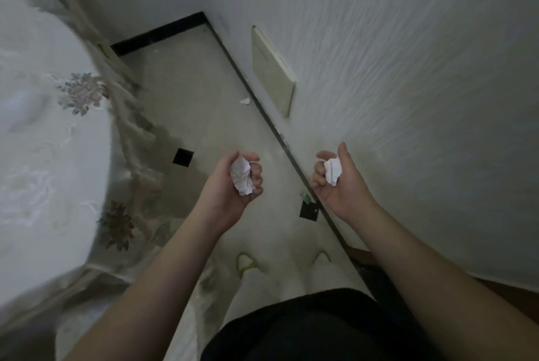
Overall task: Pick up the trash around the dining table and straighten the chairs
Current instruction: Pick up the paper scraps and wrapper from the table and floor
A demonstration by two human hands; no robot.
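My left hand (227, 194) is palm up over the floor, its fingers curled round a crumpled white paper ball (241, 176). My right hand (338, 185) is also palm up, close to the wall, gripping a second, smaller crumpled white paper (333, 170). A small white scrap (245, 101) lies on the beige floor by the black skirting, farther ahead. A little green scrap (305, 196) lies on the floor between my hands, near the skirting. The dining table (43, 133), covered in a white flowered cloth, fills the left side.
A textured white wall (408, 54) runs along the right, with a cream panel (272, 72) set low in it. Black skirting (262, 109) edges the floor. Dark square tiles (183, 157) dot the beige floor. My feet in green-strapped sandals (248, 264) stand below.
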